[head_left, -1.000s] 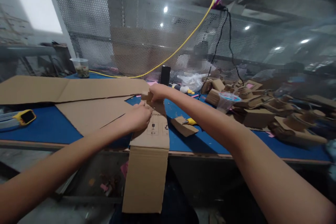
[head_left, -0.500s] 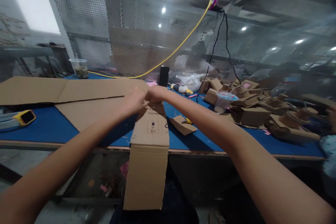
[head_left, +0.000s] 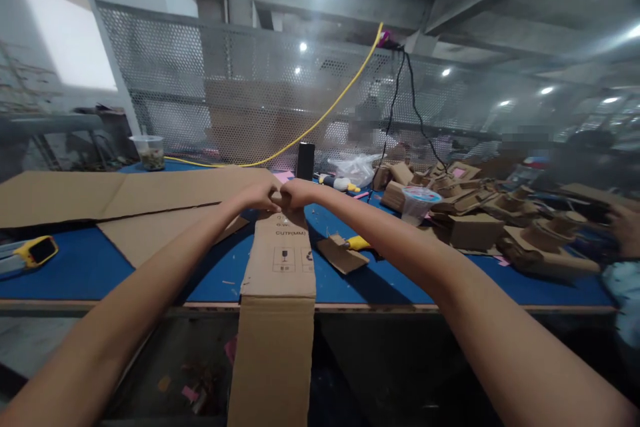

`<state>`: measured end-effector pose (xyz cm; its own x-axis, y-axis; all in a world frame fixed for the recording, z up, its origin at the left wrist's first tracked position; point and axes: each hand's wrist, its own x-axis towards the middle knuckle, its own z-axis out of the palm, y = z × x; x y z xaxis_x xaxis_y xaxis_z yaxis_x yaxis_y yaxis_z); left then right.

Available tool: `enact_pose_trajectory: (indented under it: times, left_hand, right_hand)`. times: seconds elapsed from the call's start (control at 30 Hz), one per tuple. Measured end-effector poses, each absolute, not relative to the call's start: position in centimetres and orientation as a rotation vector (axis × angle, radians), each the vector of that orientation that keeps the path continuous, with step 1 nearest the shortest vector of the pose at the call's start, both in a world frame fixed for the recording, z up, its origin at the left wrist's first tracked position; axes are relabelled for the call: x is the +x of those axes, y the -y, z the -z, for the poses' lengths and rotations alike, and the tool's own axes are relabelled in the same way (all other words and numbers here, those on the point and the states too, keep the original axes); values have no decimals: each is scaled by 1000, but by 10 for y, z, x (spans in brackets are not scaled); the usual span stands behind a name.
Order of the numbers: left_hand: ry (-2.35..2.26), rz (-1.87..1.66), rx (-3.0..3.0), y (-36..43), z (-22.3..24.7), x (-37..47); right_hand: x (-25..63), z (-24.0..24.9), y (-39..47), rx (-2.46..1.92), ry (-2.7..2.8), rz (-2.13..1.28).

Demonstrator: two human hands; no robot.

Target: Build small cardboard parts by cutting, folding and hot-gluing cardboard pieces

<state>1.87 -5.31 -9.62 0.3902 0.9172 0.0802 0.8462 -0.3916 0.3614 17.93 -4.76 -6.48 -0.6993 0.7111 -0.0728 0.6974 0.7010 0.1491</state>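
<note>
A long cardboard strip (head_left: 278,273) with printed marks lies on the blue table and bends down over its front edge. My left hand (head_left: 260,196) grips the far end of this strip with bent fingers. Right beside it, my right hand (head_left: 296,194) is closed on the same end, the two hands almost touching. Their fingertips hide part of that end. To the left spreads a large folded cardboard sheet (head_left: 165,190). Under my right forearm, a yellow-handled tool (head_left: 357,243) rests by a small cardboard piece (head_left: 342,255).
A tape measure or similar yellow device (head_left: 41,251) lies at the left. Behind stand a plastic cup (head_left: 149,152) and a black phone-like slab (head_left: 305,160). Cardboard pieces (head_left: 475,230) pile up at the right, near another person's hand (head_left: 627,227). A yellow cable (head_left: 325,117) hangs behind.
My left hand has come to the strip's far end and closed there beside my right hand. The view has tilted up slightly, so the table sits lower.
</note>
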Motion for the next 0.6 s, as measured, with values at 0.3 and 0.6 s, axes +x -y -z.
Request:
enact_pose_trajectory:
  times: [0.3,0.6]
  left_hand:
    - [-1629,-106,2421,33,89,25]
    - [-1552,-178,2470,25,95,20]
  right_hand:
    - [178,76,37,1164,-2790,-123]
    - [176,83,40,1241,-2830,-86]
